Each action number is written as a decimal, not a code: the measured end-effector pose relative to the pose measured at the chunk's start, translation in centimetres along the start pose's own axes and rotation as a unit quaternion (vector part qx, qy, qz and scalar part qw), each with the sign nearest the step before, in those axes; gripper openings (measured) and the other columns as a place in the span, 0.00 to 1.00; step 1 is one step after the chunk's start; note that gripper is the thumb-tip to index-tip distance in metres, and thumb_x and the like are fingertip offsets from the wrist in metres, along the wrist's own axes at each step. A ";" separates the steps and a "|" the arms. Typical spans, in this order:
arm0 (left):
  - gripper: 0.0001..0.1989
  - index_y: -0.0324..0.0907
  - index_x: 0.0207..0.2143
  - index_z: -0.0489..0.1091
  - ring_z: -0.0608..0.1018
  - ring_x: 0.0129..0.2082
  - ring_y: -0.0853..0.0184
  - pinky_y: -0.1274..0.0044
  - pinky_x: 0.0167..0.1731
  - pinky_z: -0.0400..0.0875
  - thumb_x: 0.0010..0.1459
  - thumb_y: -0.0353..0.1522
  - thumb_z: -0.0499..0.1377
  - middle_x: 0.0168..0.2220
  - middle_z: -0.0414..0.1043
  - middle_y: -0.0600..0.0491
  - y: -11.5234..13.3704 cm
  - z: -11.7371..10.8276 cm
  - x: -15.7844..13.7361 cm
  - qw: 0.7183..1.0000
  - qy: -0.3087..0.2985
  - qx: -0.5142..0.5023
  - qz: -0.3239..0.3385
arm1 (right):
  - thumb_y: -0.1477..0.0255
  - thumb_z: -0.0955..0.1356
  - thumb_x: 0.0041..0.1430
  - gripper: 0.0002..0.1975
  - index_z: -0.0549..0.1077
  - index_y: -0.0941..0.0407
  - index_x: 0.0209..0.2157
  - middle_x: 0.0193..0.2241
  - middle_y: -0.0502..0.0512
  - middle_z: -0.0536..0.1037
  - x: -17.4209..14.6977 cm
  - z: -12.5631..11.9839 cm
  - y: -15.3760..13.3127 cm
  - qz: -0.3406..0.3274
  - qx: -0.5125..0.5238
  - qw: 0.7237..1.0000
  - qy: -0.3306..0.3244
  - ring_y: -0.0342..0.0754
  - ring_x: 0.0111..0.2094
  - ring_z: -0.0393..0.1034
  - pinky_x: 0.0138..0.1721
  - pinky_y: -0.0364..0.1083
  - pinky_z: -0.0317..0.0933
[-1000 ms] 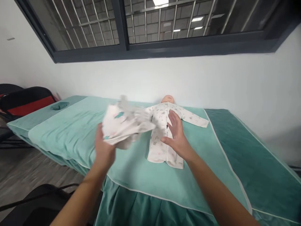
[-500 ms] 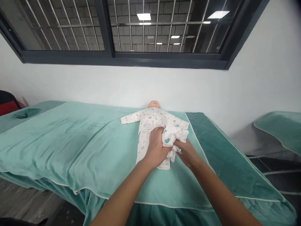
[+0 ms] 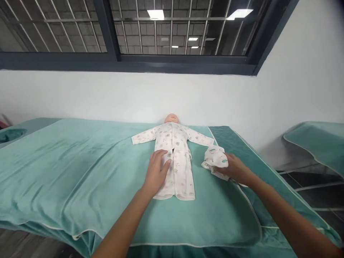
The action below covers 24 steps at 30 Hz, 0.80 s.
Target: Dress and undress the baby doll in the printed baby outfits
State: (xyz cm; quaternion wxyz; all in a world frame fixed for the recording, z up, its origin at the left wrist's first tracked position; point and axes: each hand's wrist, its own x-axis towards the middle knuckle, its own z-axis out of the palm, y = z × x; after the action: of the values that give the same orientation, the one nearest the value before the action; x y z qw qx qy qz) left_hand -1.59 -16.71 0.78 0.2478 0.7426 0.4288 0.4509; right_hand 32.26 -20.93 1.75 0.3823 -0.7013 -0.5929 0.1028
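A baby doll point(image 3: 171, 118) lies on its back on the green bed cover, its head toward the wall. It wears a white printed long-sleeved top point(image 3: 172, 135) and matching trousers point(image 3: 182, 175), with both sleeves spread out sideways. My left hand point(image 3: 157, 170) is at the trousers' left leg, fingers apart and holding nothing; I cannot tell whether it touches the cloth. To the right of the doll, my right hand point(image 3: 235, 168) grips a bunched white cloth point(image 3: 215, 157) with green and dark prints. The cloth's full shape is hidden in its folds.
The green cover point(image 3: 88, 172) spreads widely to the left, with a darker green strip point(image 3: 258, 186) along the right. A white wall and a barred window point(image 3: 172, 64) stand behind. Another green-covered surface point(image 3: 319, 143) is at the far right.
The bunched cloth went from between both hands, over the doll, to the right in my right hand alone. My left hand let go and moved left. The trousers are now uncovered.
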 end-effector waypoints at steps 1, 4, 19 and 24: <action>0.15 0.47 0.52 0.66 0.66 0.59 0.59 0.65 0.59 0.61 0.65 0.39 0.53 0.55 0.67 0.47 -0.5 -0.2 0.4 1.000 0.000 0.009 0.003 | 0.51 0.77 0.36 0.36 0.75 0.51 0.48 0.49 0.62 0.77 -0.3 0.0 0.2 -0.020 -0.078 0.996 -0.037 0.68 0.50 0.70 0.47 0.62 0.66; 0.13 0.46 0.51 0.68 0.67 0.58 0.60 0.64 0.59 0.62 0.66 0.38 0.52 0.53 0.69 0.48 -2.1 -0.5 2.3 0.999 0.023 0.041 0.011 | 0.51 0.71 0.52 0.40 0.60 0.49 0.64 0.65 0.65 0.60 -2.2 -0.4 -1.9 -0.097 -0.233 0.967 -0.013 0.75 0.64 0.52 0.54 0.72 0.59; 0.18 0.38 0.52 0.71 0.70 0.57 0.58 0.65 0.60 0.61 0.63 0.33 0.50 0.55 0.72 0.45 -6.1 4.0 21.7 0.997 -0.034 0.059 -0.027 | 0.67 0.65 0.60 0.11 0.71 0.51 0.45 0.49 0.55 0.74 14.1 15.8 -11.8 -0.048 0.252 0.965 0.047 0.52 0.53 0.67 0.59 0.58 0.58; 0.20 0.45 0.51 0.73 0.69 0.58 0.60 0.65 0.60 0.62 0.65 0.33 0.46 0.57 0.71 0.51 -7.5 4.7 22.4 0.996 -0.065 0.051 -0.027 | 0.66 0.65 0.59 0.12 0.73 0.52 0.43 0.47 0.54 0.77 16.6 17.9 -10.3 -0.012 0.263 0.965 0.013 0.52 0.52 0.68 0.58 0.56 0.57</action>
State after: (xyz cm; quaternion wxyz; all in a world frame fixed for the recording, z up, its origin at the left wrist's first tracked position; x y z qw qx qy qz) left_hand 4.54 6.49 3.21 0.2495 0.7700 0.4540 0.3724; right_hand 18.40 1.59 1.36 0.5620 -0.5700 -0.5484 0.2418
